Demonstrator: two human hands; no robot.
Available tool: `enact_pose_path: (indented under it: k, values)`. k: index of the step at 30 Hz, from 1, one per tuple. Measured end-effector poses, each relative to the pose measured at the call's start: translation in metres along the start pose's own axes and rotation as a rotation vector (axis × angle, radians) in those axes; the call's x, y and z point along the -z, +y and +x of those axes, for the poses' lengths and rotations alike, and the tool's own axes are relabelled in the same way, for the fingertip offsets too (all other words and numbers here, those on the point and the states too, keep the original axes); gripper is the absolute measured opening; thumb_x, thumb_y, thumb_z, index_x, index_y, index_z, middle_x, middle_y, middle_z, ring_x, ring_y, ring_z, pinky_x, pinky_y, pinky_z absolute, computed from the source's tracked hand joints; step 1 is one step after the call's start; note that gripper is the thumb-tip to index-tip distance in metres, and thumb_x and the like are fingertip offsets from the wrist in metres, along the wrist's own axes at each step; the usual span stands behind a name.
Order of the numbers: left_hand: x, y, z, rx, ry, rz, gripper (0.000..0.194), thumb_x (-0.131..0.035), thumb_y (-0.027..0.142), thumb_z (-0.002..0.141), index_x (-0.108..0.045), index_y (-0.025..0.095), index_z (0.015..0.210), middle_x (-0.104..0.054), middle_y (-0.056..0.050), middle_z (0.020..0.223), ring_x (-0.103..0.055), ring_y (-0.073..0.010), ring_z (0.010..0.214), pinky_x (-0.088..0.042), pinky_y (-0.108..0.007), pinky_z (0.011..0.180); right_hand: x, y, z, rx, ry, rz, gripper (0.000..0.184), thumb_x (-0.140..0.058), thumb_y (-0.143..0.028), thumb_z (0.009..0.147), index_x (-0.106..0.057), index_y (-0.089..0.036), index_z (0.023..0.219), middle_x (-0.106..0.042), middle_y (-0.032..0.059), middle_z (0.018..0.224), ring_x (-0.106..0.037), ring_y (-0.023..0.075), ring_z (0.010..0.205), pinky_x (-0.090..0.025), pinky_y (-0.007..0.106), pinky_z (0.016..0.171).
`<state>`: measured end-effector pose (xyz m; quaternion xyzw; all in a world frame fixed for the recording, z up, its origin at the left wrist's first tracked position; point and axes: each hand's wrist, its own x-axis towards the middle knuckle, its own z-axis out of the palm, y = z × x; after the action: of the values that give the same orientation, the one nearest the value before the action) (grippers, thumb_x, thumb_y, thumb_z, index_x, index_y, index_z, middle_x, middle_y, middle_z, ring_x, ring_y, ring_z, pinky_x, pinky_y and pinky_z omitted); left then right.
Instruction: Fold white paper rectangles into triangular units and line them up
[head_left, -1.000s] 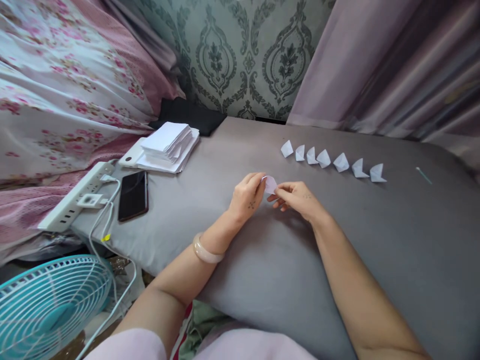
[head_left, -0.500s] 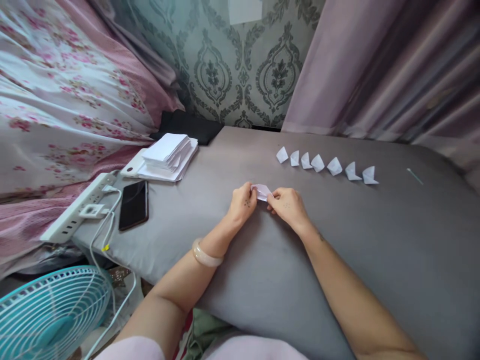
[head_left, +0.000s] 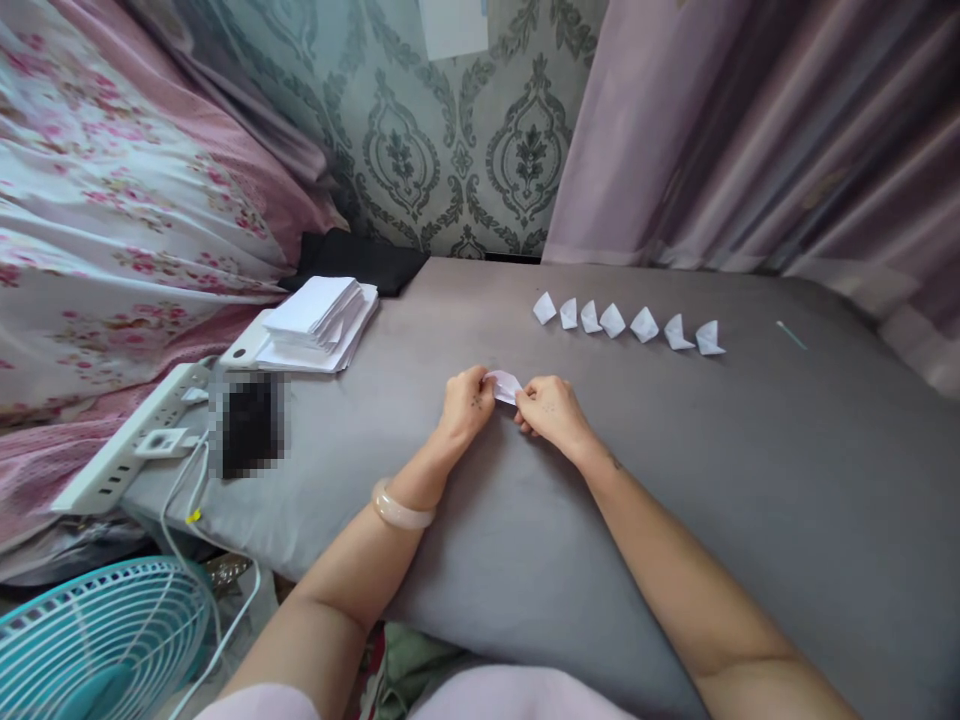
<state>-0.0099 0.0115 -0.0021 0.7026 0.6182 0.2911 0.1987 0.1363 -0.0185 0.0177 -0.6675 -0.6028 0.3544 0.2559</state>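
Between my two hands, just above the grey-covered table [head_left: 480, 520], is a small folded white paper [head_left: 505, 387]. The fingers of my left hand [head_left: 466, 402] pinch its left end. My right hand [head_left: 553, 412] grips the right end between thumb and fingers. Part of the paper is hidden behind my fingertips. Farther back to the right, several small folded paper pieces [head_left: 613, 321] stand in a row, their pointed corners up.
A stack of white paper [head_left: 311, 315] lies at the back left, near a black cloth [head_left: 367, 262]. A power strip [head_left: 131, 440] with cables runs along the left edge. A blue fan [head_left: 105, 640] stands below it. A thin stick [head_left: 792, 335] lies far right.
The whole view has shifted a little, so the table things appear farther left. Both hands keep their hold on the folded paper, with hardly any change in their pose.
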Motion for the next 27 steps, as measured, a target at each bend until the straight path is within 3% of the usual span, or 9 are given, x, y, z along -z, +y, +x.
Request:
enact_pose_path:
  k: [4,7,9,17,23,27]
  values:
    - [0.001,-0.001,0.003,0.06,-0.015,-0.054,0.023,-0.048,0.026,0.084,-0.058,0.017,0.066,-0.055,0.0,0.058,-0.047,-0.0121,0.056,-0.03,-0.024,0.057,0.002,-0.002,-0.001,0.043,0.009,-0.057,0.02,-0.048,-0.025,0.088,-0.066,-0.017,0.09,-0.07,0.0033,0.063,-0.064,0.0129,0.052,-0.048,0.023,0.06]
    - [0.004,-0.001,0.004,0.104,-0.042,-0.1,0.021,-0.048,0.027,0.081,-0.058,0.017,0.066,-0.056,0.0,0.056,-0.05,-0.0122,0.055,-0.032,-0.023,0.056,0.006,-0.008,-0.005,0.138,0.071,-0.141,0.036,-0.049,-0.022,0.087,-0.056,-0.017,0.122,-0.071,0.003,0.068,-0.066,0.015,0.059,-0.046,0.024,0.064]
    - [0.006,-0.002,0.004,0.14,-0.051,-0.126,0.021,-0.049,0.028,0.08,-0.06,0.017,0.066,-0.057,0.0,0.055,-0.052,-0.0128,0.055,-0.034,-0.023,0.056,0.008,-0.012,-0.008,0.202,0.065,-0.183,0.041,-0.047,-0.018,0.087,-0.052,-0.021,0.128,-0.071,0.0019,0.07,-0.065,0.0152,0.06,-0.045,0.024,0.065]
    - [0.004,-0.006,0.008,0.115,-0.068,-0.171,0.02,-0.046,0.024,0.079,-0.059,0.016,0.066,-0.059,-0.001,0.057,-0.055,-0.0121,0.056,-0.037,-0.021,0.055,0.005,-0.013,-0.012,0.307,-0.008,-0.268,0.032,-0.043,-0.016,0.085,-0.068,-0.026,0.104,-0.071,0.0017,0.073,-0.066,0.0164,0.071,-0.043,0.023,0.07]
    - [0.003,-0.011,0.014,0.108,-0.081,-0.187,0.02,-0.048,0.021,0.078,-0.06,0.015,0.063,-0.056,0.0,0.052,-0.054,-0.0112,0.052,-0.038,-0.02,0.052,0.011,-0.014,-0.016,0.39,-0.119,-0.361,0.025,-0.048,-0.025,0.088,-0.068,-0.025,0.104,-0.073,0.0042,0.083,-0.067,0.0179,0.075,-0.041,0.024,0.069]
    - [0.004,-0.012,0.021,0.128,-0.107,-0.213,0.021,-0.049,0.022,0.081,-0.062,0.014,0.066,-0.057,0.0,0.052,-0.051,-0.0097,0.046,-0.037,-0.02,0.048,0.01,-0.013,-0.015,0.413,-0.061,-0.494,0.024,-0.044,-0.026,0.093,-0.068,-0.023,0.098,-0.073,0.0075,0.093,-0.068,0.0202,0.086,-0.04,0.026,0.074]
